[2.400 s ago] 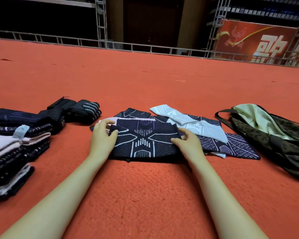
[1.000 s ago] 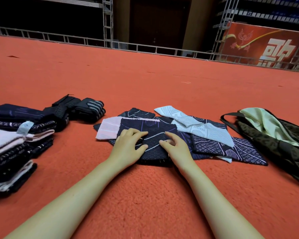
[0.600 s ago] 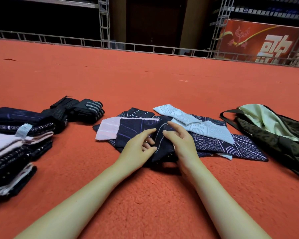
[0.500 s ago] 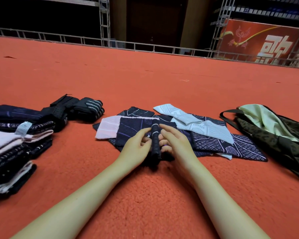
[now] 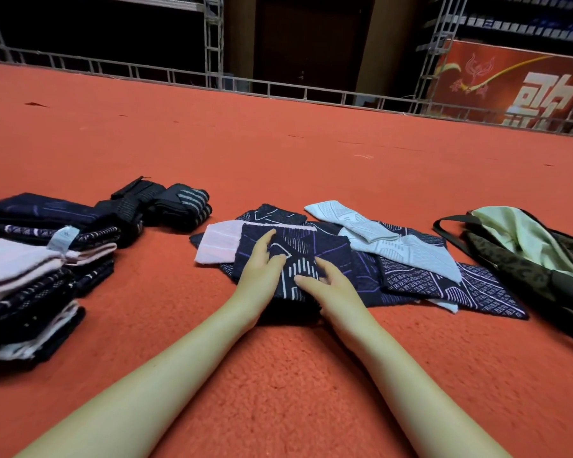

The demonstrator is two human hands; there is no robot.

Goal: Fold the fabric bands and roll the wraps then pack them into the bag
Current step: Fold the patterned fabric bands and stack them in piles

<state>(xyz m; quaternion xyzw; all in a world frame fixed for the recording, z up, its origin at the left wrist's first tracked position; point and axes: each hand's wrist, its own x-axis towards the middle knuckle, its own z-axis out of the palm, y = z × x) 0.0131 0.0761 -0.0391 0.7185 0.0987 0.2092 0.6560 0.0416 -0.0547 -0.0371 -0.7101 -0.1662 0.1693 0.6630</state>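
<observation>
Pressing one folded band [image 5: 298, 259], two hands

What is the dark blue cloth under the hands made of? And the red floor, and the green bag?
The dark blue band looks like soft knitted fabric, matte, with woven-in white and purple lines. The red floor looks like fuzzy carpet or fleece; its nubbly pile shows. The green bag seems thin woven cloth, perhaps nylon, with a paler lining.
</observation>
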